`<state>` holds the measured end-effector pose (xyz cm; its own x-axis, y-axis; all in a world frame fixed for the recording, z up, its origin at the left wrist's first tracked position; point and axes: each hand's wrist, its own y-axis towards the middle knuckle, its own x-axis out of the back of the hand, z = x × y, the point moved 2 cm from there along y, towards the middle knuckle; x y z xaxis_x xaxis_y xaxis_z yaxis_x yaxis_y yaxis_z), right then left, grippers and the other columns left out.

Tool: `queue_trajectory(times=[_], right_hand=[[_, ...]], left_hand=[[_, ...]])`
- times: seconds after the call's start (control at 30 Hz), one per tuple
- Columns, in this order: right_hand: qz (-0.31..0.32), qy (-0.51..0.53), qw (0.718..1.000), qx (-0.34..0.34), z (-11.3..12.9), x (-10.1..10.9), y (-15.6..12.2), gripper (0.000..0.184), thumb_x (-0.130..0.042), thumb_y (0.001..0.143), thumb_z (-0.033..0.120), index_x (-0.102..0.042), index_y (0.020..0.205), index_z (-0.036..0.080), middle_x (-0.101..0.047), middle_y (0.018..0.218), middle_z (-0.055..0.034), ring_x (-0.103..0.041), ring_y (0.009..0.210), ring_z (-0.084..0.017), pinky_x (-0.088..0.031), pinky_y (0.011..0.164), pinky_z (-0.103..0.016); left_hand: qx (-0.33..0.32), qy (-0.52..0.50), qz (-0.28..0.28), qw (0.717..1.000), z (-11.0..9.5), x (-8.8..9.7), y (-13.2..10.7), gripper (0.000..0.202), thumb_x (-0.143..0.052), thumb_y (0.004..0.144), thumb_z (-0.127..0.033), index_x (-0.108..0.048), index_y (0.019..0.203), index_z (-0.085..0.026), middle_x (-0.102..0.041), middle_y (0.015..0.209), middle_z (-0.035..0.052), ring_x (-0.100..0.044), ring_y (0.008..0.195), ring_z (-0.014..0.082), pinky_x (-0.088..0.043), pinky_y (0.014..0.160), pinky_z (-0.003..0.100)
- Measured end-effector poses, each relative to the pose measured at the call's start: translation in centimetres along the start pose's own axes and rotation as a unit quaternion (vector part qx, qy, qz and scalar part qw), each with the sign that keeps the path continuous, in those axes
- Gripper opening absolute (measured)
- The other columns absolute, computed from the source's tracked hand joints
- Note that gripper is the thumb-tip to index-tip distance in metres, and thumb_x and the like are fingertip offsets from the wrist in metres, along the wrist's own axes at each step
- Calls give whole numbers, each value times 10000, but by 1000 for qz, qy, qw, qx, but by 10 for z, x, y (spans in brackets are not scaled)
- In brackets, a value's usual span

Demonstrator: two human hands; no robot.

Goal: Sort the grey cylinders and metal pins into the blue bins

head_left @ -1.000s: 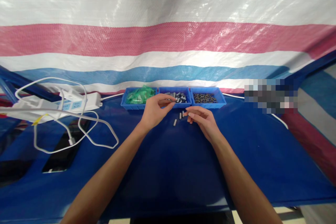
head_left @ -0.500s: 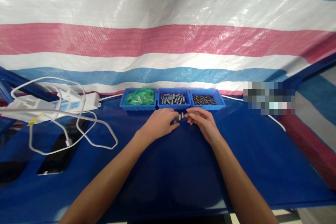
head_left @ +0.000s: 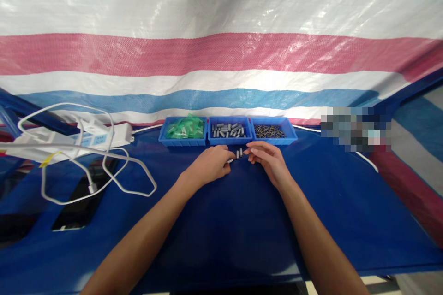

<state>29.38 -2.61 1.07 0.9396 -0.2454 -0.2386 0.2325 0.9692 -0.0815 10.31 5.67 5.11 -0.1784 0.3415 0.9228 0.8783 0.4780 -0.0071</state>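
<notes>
My left hand [head_left: 212,164] is over the blue table, its thumb and fingers closed on a small grey metal cylinder [head_left: 230,161]. Just right of those fingertips, two more short metal cylinders [head_left: 241,152] stand close together on the tabletop. My right hand [head_left: 269,162] is on their other side, fingers loosely curved and apart, with nothing visible in them. Behind the hands, the middle blue bin [head_left: 230,140] contains several similar metal cylinders [head_left: 226,127].
A left blue bin [head_left: 182,142] has green plastic packets [head_left: 187,126]; a right one [head_left: 275,140] contains small screws [head_left: 268,131]. White cables [head_left: 147,175], a power strip [head_left: 119,134] and a black phone [head_left: 74,212] lie left. Striped sheeting [head_left: 221,55] hangs behind.
My left thumb and fingers have closed together on the small metal cylinder, which lay between them before. My right hand has barely moved.
</notes>
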Motion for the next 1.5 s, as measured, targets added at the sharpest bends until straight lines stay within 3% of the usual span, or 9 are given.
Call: queue_trajectory(times=[0.13,0.3,0.47,0.67,0.97,1.5], right_hand=[[0,2,1000,2,1,0,0,227,-823,802,342,-811,998,230,-799,906,-57,-649,714,-172,-487,657,-310],[16,3,1000,6,3,-2,-1,213,-815,817,327,-814,1006,229,-792,891,-54,-655,716,-176,-485,661,-311],[30,3,999,18,7,-3,-3,232,-815,827,329,-814,1038,232,-794,915,-55,-664,734,-184,-487,670,-317],[44,6,999,23,7,-6,-5,223,-803,845,327,-817,1044,226,-811,935,-69,-667,757,-192,-494,701,-329],[57,10,998,18,9,-7,-5,228,-799,850,318,-816,1058,224,-817,941,-69,-669,755,-185,-493,702,-318],[48,17,999,18,6,-6,-5,238,-807,832,318,-816,1051,223,-816,965,-74,-667,746,-181,-497,682,-315]], left_hand=[[-12,-119,-55,991,1,6,3,217,-644,846,-142,-770,1013,-201,-724,846,42,-688,726,172,-520,685,254],[5,-313,-132,941,-1,10,5,102,-709,859,-177,-756,950,-178,-782,881,24,-755,798,164,-593,791,256],[38,-412,-140,900,-2,10,5,145,-779,861,-282,-751,931,-158,-807,876,56,-790,834,204,-635,808,294],[80,-439,-145,883,-2,9,6,288,-800,860,-420,-730,876,-141,-794,797,80,-777,738,205,-632,704,283],[131,-448,-144,872,0,7,8,374,-783,859,-490,-712,774,-133,-760,692,66,-745,628,177,-565,578,223],[116,-483,-144,856,5,7,9,274,-786,860,-395,-729,915,-134,-772,723,67,-766,687,195,-599,642,247]])
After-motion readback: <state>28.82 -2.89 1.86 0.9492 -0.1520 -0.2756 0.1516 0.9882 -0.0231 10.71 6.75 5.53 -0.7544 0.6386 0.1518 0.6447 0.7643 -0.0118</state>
